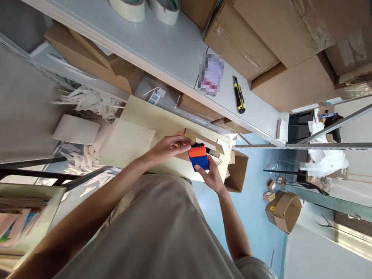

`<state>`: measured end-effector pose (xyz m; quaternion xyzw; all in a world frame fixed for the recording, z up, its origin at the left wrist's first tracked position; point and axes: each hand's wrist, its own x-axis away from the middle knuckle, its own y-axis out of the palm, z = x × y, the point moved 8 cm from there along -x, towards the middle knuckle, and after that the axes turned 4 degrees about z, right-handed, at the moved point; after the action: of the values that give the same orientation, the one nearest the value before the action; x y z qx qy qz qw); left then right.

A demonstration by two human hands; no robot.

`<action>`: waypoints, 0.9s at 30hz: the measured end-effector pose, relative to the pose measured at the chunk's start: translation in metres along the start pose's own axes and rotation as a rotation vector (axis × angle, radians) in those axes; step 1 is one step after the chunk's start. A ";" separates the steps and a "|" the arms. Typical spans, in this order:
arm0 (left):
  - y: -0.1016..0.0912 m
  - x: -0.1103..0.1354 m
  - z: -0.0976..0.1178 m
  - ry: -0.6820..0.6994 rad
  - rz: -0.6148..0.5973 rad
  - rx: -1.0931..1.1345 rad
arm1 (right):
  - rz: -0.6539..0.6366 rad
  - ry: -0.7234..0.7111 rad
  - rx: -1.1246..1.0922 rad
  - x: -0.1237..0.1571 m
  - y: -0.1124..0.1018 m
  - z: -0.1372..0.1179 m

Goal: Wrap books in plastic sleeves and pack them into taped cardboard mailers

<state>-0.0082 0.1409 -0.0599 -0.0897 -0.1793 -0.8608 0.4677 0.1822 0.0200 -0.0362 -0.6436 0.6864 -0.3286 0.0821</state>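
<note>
My right hand [214, 176] is closed around a small blue and orange box-like object [199, 161], thumb across its blue lower part. Orange covers the upper part, with a dark strip along the far edge. From the left, my left hand [168, 150] brings thumb and forefinger together at the object's upper left corner. Whether those fingertips hold the corner or only touch it is hard to see. Beneath both hands is a pale yellow board surface [139, 115], with a narrow open cardboard box [191, 135] on it, partly hidden by the hands.
A grey shelf [180, 45] crosses ahead, bearing two tape rolls [165, 4], a yellow-black utility knife [238, 95] and large cardboard boxes [240, 41]. White paper strips [89, 101] lie left. An open carton [239, 171] stands right of the board; another carton [284, 210] is on the blue floor.
</note>
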 end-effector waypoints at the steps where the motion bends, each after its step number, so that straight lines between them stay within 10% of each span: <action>1: -0.001 0.000 0.001 0.008 -0.030 -0.004 | -0.012 -0.005 0.031 0.001 0.001 -0.004; 27: -0.013 0.006 -0.024 0.036 -0.170 0.084 | -0.207 0.038 0.341 0.013 -0.001 -0.064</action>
<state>-0.0226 0.1332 -0.0832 -0.0389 -0.2136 -0.8906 0.3997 0.1464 0.0298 0.0176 -0.6812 0.5524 -0.4587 0.1428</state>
